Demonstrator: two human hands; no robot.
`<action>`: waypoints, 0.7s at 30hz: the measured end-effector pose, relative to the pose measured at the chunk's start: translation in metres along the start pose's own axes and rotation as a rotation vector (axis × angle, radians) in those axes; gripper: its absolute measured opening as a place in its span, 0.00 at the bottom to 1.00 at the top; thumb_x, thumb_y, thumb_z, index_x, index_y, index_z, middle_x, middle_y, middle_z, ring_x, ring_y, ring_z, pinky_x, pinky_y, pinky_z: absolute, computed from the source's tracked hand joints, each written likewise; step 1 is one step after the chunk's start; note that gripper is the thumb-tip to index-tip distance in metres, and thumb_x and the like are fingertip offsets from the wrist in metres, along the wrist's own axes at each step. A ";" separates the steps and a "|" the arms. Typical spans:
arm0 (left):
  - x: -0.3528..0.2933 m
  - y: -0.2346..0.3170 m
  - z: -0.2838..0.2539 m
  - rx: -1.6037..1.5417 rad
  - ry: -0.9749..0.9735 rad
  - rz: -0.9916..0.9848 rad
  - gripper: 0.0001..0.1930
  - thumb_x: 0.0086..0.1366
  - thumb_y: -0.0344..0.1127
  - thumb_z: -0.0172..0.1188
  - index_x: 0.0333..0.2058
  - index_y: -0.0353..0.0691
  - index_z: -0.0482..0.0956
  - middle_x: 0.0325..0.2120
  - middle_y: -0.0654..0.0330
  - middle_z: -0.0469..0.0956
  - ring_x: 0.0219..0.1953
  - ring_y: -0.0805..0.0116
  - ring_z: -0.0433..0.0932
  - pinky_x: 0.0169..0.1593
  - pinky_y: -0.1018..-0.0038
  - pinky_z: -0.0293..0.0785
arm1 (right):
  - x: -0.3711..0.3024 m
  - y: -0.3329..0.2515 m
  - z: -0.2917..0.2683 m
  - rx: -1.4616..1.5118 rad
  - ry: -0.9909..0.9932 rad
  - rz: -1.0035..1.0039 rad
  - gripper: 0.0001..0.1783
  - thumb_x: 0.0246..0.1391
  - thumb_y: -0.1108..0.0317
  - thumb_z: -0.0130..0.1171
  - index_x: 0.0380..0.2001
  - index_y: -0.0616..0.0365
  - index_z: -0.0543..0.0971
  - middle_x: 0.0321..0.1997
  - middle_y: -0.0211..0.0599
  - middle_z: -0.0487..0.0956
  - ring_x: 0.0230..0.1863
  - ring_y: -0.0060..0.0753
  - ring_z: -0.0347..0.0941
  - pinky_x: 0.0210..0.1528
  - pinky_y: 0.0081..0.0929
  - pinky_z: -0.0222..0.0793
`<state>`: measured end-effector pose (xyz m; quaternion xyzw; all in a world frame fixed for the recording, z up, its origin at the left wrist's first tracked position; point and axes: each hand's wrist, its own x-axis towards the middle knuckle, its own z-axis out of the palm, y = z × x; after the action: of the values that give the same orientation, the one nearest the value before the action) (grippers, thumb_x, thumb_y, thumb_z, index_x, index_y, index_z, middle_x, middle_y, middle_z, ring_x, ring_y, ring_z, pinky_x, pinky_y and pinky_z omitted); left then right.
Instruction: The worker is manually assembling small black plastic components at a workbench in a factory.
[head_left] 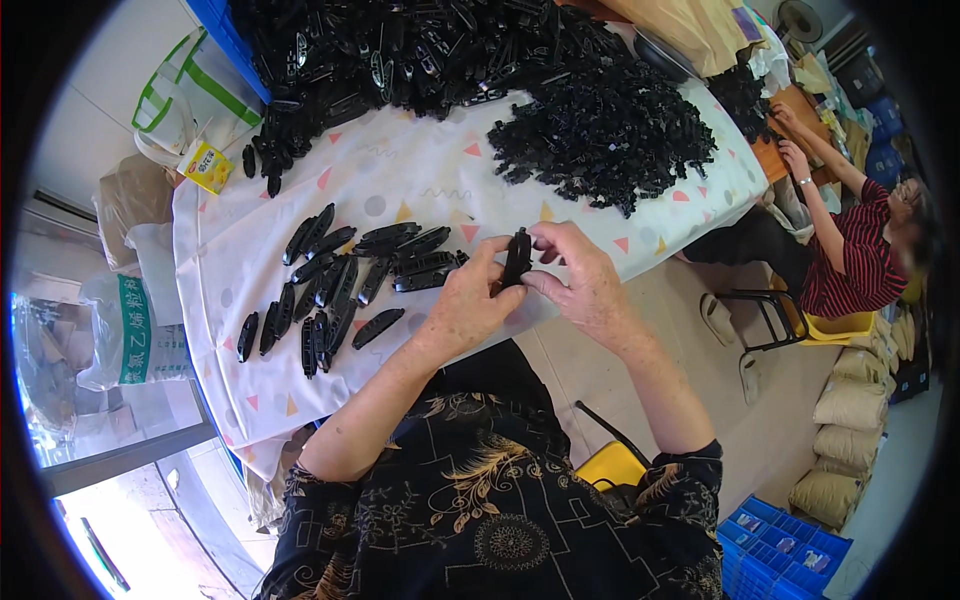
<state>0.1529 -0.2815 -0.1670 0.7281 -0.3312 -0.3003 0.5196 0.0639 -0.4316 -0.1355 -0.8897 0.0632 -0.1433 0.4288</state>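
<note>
Between my two hands, above the table's near edge, a long black plastic part (517, 258) stands nearly upright. My left hand (470, 297) pinches it from the left with thumb and fingers. From the other side, the thumb and fingertips of my right hand (578, 278) grip it too. Several similar elongated black parts (340, 280) lie loosely on the patterned tablecloth (440, 170), left of my left hand. Beyond my hands is a heap of small black pieces (605, 135). A larger pile of long black parts (400, 50) covers the far side.
A yellow carton (207, 167) stands at the table's left edge near a white-green bag (190, 90). At the right, another person (850, 250) in a striped top works at a wooden table. Blue crates (780, 550) and stacked sacks (840, 430) stand on the floor.
</note>
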 end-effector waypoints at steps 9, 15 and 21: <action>0.002 -0.004 0.000 -0.448 -0.057 -0.110 0.36 0.57 0.21 0.51 0.62 0.44 0.46 0.28 0.58 0.76 0.28 0.74 0.75 0.31 0.76 0.74 | -0.005 0.020 0.037 0.998 -0.061 0.436 0.22 0.56 0.75 0.53 0.54 0.63 0.66 0.45 0.36 0.76 0.41 0.22 0.73 0.45 0.22 0.70; 0.010 -0.016 -0.006 -0.381 -0.050 -0.066 0.33 0.57 0.21 0.50 0.61 0.44 0.49 0.26 0.58 0.75 0.27 0.74 0.75 0.31 0.75 0.73 | 0.005 0.016 0.049 1.001 0.015 0.429 0.16 0.55 0.74 0.55 0.48 0.65 0.70 0.44 0.39 0.78 0.44 0.26 0.74 0.48 0.24 0.70; 0.025 -0.016 -0.027 -0.214 -0.071 -0.011 0.30 0.58 0.23 0.51 0.58 0.46 0.53 0.27 0.56 0.77 0.28 0.72 0.75 0.34 0.73 0.73 | 0.023 0.021 0.049 1.080 -0.028 0.489 0.14 0.55 0.73 0.55 0.45 0.65 0.71 0.42 0.37 0.77 0.43 0.23 0.73 0.45 0.20 0.68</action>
<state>0.1915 -0.2821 -0.1771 0.6591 -0.3114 -0.3623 0.5809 0.1009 -0.4142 -0.1763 -0.5070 0.1787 -0.0406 0.8423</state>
